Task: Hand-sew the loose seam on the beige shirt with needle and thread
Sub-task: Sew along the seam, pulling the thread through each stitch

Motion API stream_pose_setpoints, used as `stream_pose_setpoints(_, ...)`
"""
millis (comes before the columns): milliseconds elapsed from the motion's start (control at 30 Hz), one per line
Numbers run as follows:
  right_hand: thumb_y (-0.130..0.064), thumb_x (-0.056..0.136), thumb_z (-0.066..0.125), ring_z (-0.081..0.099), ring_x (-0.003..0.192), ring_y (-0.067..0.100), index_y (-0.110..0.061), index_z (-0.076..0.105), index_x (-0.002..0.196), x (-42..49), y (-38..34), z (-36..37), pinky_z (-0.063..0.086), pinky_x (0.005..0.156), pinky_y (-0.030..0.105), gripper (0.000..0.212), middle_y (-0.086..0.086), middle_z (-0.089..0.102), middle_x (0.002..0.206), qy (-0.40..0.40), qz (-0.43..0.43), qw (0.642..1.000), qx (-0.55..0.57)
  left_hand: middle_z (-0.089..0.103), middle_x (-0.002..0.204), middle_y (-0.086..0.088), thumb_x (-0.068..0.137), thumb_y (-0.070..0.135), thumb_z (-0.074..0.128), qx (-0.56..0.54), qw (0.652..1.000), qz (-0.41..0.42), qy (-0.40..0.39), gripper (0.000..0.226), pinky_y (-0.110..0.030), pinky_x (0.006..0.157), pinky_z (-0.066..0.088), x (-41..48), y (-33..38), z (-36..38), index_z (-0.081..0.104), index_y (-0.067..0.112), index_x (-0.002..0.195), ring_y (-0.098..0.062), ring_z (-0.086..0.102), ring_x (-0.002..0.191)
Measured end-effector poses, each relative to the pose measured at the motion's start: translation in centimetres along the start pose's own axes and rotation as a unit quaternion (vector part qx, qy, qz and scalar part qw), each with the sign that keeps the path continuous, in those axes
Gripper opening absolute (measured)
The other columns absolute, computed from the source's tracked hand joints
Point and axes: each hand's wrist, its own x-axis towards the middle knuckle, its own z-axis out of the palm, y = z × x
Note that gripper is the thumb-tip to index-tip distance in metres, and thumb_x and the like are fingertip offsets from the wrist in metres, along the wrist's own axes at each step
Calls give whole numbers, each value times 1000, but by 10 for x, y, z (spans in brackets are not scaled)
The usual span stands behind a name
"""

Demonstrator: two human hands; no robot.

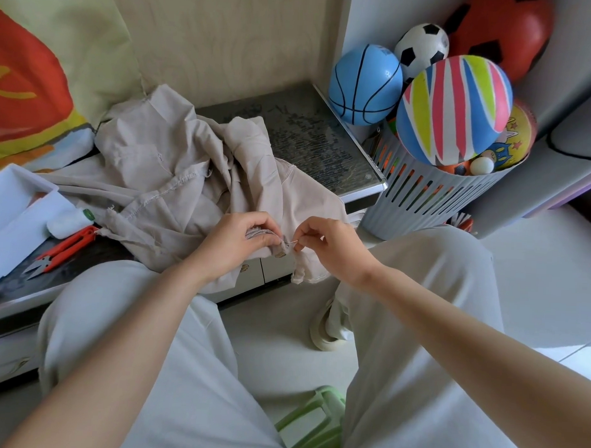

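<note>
The beige shirt [175, 166] lies crumpled on a low dark-topped table [310, 137], one edge hanging over the front. My left hand [240, 242] grips a bunched seam of the shirt at that edge. Just to its right, my right hand [323, 238] pinches a thin needle [292, 243] whose tip sits in the fabric held by the left fingers. The thread is too fine to make out.
Orange thread snips [62, 249] and a white thread spool [69, 221] lie on the table's left, beside an open white box [10, 210]. A slatted grey basket [432, 191] full of balls stands at the right. My knees frame a green stool [314, 422] below.
</note>
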Motion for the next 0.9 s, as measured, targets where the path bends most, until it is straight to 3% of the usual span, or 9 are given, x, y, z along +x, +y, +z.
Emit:
stream_pose_setpoints(133,-2,91,53,55,66,-13,-17,61,83,1,-3,1,37,69,3,19,-7,65,76,-27,-8,1000,13,71,72,10,83,5,69,23,1000,3,8,12,-11,72,46,-1,0,1,68,15,76,1,64,73)
stream_pose_setpoints(267,-1,90,55,54,73,-2,-11,67,88,4,-4,4,38,71,5,15,-7,61,81,-37,-8,999,4,70,75,15,82,10,71,46,999,9,11,17,-13,73,45,-1,-2,1,66,24,74,2,61,74)
stream_pose_setpoints(400,1,90,53,56,75,8,-16,59,86,6,-5,7,40,69,7,18,-1,60,85,-19,15,999,37,69,76,16,82,10,71,48,998,11,27,24,-10,72,44,1,-3,1,63,31,72,4,60,73)
stream_pose_setpoints(533,-3,90,58,59,72,10,-15,56,90,8,-6,7,44,66,8,13,-7,59,80,20,56,994,87,67,73,21,82,10,70,52,998,13,25,21,-11,73,43,2,-5,2,63,28,74,5,59,73)
stream_pose_setpoints(733,5,92,51,65,86,27,-7,57,93,14,-5,7,50,73,15,14,4,61,85,60,70,987,128,68,76,16,83,10,69,45,999,14,15,17,-17,77,46,2,-7,1,65,25,76,2,61,76)
stream_pose_setpoints(900,8,90,53,62,64,9,-4,55,96,15,-10,6,53,66,14,14,7,60,79,52,75,977,191,70,79,12,83,11,70,45,999,20,13,14,-20,79,48,2,-6,1,65,23,77,-3,64,79)
